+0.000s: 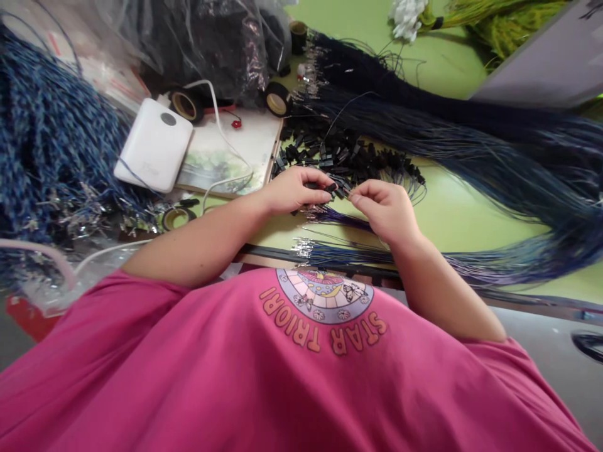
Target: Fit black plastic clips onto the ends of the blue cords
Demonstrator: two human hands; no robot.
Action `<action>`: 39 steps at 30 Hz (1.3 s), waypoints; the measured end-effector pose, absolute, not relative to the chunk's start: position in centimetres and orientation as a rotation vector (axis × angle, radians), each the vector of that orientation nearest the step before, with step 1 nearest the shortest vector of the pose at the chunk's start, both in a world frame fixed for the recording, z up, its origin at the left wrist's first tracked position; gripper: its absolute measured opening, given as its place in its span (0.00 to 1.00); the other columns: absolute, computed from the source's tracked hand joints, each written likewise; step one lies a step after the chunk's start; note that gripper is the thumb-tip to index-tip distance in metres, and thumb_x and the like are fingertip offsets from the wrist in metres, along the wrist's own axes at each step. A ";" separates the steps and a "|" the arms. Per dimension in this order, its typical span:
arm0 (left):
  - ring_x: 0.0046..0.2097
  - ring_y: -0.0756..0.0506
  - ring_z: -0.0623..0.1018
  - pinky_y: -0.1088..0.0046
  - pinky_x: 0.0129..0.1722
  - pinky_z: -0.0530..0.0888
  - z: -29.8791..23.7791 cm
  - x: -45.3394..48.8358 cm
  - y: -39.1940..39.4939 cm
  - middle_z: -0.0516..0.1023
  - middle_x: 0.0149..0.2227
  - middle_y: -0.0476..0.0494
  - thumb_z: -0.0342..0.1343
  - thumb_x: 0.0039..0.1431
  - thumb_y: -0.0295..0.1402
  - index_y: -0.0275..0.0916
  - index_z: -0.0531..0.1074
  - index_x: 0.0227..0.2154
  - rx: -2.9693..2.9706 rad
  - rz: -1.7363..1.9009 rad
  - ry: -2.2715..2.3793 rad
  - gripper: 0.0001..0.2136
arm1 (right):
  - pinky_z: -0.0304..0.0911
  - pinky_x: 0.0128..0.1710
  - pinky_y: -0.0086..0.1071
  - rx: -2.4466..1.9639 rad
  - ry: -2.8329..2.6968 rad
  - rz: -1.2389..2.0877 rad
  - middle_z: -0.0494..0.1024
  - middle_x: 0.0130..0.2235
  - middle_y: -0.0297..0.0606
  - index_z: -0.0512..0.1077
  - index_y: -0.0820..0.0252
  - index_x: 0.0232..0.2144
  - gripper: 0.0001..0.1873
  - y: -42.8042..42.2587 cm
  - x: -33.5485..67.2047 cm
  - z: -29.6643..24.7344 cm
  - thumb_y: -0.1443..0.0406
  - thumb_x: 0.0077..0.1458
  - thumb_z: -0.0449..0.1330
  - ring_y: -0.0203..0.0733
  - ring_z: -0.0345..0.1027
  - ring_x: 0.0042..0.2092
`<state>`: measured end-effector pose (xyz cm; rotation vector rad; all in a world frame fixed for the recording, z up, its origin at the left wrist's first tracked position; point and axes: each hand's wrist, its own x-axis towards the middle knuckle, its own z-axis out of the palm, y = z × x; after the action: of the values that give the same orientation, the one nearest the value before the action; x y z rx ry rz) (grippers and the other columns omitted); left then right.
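My left hand [294, 190] is closed in a pinch on a small black plastic connector [331, 187] just above the near table edge. My right hand [385, 207] faces it, fingers pinched on a thin dark wire whose end meets the connector. A heap of several black connectors [346, 154] lies right behind both hands. Under my right hand runs a bundle of dark blue wires with metal tips [339, 251], stretching off to the right.
A white box [154, 144] with a cable rests on a printed board [230, 150] at the left. Tape rolls [277, 99] stand behind it, beside a dark plastic bag [207, 44]. Twisted blue wires [51, 144] pile at far left. Long blue wire bundles [494, 157] cross the green table [447, 213].
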<state>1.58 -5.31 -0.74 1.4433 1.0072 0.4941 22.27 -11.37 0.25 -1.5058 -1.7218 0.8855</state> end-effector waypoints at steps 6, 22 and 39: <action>0.41 0.48 0.78 0.68 0.47 0.73 -1.1 1.4 -5.1 0.82 0.39 0.44 0.65 0.47 0.30 0.36 0.81 0.41 1.673 0.489 0.984 0.15 | 0.61 0.34 0.32 -1.517 -1.881 0.701 0.78 0.29 0.35 0.77 0.60 0.29 0.10 -12.0 22.5 -0.9 0.61 0.56 0.58 0.37 0.67 0.31; 0.39 0.49 0.77 0.69 0.48 0.71 -1.8 1.5 -5.3 0.80 0.35 0.47 0.65 0.47 0.30 0.39 0.82 0.34 1.829 0.539 0.919 0.09 | 0.56 0.32 0.30 -1.565 -2.026 0.896 0.75 0.27 0.33 0.71 0.60 0.26 0.13 -11.8 22.1 -1.4 0.62 0.60 0.53 0.35 0.63 0.29; 0.39 0.49 0.79 0.70 0.45 0.73 -2.0 1.5 -5.3 0.82 0.36 0.45 0.65 0.47 0.31 0.39 0.81 0.34 1.807 0.513 0.897 0.09 | 0.54 0.30 0.30 -1.614 -1.812 1.018 0.70 0.23 0.31 0.72 0.60 0.23 0.12 -12.0 22.2 -1.3 0.60 0.53 0.57 0.34 0.60 0.27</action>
<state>1.52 -5.27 -2.03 1.8068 0.8968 0.5129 22.17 -11.97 -1.35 -1.6136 -1.8115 1.0175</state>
